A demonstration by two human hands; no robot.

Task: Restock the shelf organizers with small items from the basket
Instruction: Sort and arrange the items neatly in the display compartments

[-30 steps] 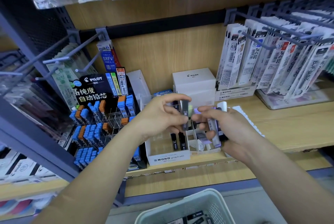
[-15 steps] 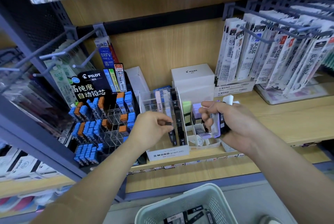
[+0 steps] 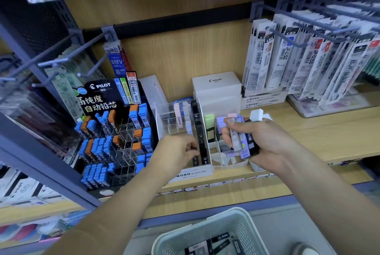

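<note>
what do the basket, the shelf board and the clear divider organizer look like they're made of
Basket: looks like moulded plastic, matte pale grey-white, its wall a grid of small holes.
Shelf board: wood or wood-look laminate, light with visible grain; cannot tell which.
Clear organizer: probably acrylic or similar rigid plastic, glossy, with see-through dividers.

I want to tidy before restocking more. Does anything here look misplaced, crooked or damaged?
Nothing looks spilled or damaged. The Pilot lead display is patchy: orange cases sit scattered among blue ones, and several clear cells are empty. The left hand pinches a black lead case at the organizer; the right hand grips a mixed bundle.
</note>
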